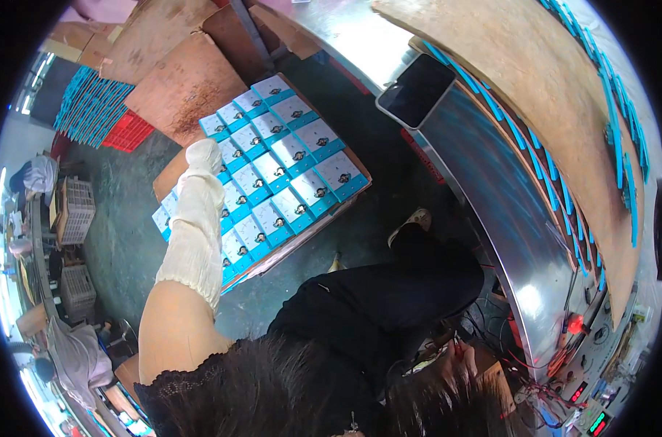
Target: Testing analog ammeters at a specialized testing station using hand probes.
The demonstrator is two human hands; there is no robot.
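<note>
My left arm, in a cream knitted sleeve, reaches out over rows of flat teal-and-white pieces [272, 171], each bearing a small round metallic part. My left hand [203, 154] is at the far left part of these rows, covered in cream cloth; its fingers are hidden, and whether it touches a piece cannot be made out. The rows lie on a brown cardboard base [363, 188]. Low on the right, what seems to be my right hand [458, 360] shows partly behind dark hair, close to cables; its fingers and anything in them are unclear.
A phone [416, 89] lies on the shiny metal bench [505, 211] at right. Above it, brown boards [520, 58] carry several teal strips. Behind the rows lean cardboard sheets [181, 84]. A red crate [127, 132] and grey crates [76, 211] stand left. Cables [556, 364] tangle lower right.
</note>
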